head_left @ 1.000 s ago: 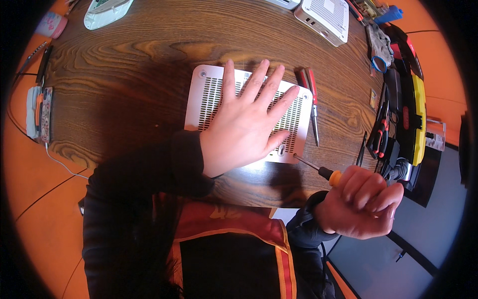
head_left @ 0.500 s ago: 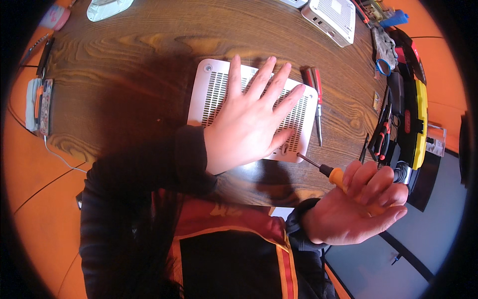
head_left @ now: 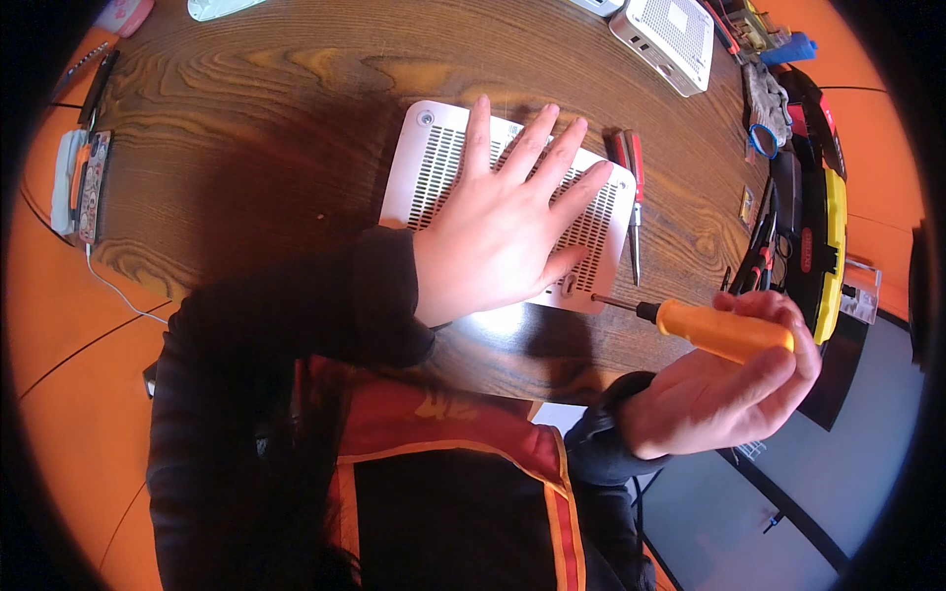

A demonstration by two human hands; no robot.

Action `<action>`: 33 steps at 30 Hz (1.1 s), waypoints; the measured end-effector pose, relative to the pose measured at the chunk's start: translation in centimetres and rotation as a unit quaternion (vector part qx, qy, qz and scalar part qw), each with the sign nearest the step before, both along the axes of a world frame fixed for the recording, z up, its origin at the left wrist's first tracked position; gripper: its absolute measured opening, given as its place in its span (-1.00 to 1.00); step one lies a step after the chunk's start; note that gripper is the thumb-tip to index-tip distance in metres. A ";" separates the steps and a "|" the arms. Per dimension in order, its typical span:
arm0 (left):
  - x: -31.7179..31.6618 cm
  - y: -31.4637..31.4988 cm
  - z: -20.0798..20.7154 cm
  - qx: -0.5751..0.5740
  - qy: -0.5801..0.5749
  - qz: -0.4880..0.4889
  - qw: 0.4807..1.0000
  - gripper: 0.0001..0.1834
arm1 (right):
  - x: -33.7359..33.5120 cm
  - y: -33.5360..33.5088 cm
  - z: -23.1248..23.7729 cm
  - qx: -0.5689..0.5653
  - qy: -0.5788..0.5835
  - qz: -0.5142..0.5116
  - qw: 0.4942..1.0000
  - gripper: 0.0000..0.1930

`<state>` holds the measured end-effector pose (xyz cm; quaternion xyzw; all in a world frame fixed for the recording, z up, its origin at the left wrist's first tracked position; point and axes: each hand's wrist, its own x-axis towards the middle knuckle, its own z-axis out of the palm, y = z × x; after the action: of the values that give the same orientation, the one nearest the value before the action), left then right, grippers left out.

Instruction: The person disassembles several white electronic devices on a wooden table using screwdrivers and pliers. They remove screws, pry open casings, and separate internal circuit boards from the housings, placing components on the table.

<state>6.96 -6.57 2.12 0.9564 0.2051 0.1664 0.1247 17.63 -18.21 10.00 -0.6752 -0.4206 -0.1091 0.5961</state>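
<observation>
Head view: left hand (head_left: pixel 503 227) is lying spread wide on white vented case (head_left: pixel 434 167), mid-frame; right hand (head_left: pixel 729 394), lower right, is holding yellow screwdriver (head_left: pixel 724 330), long axis running leftward, slightly up, tip meeting case's lower-right corner.

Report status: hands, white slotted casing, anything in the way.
Left hand spread flat on white slotted rectangular casing. Right hand holding yellow-handled screwdriver, tip at casing's near right corner. Red-handled metal tool beside casing, clear of that corner.
</observation>
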 end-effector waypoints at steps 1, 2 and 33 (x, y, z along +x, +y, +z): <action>0.0 0.0 0.0 -0.001 -0.001 0.001 1.000 -0.30 | -0.5 -0.1 -0.3 0.030 0.029 0.006 0.999 -0.54; 0.0 0.0 0.0 -0.003 -0.001 0.002 1.000 -0.30 | -0.8 -0.2 -0.6 0.065 0.057 0.030 0.996 -0.52; 0.0 0.0 0.8 0.011 0.050 0.005 0.999 -0.29 | 1.7 -0.5 -3.2 0.120 0.016 0.043 0.992 -0.26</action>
<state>7.01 -6.59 2.96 0.9637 0.2146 0.1208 0.1032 19.32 -18.70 6.76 -0.5818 -0.4237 -0.1221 0.6834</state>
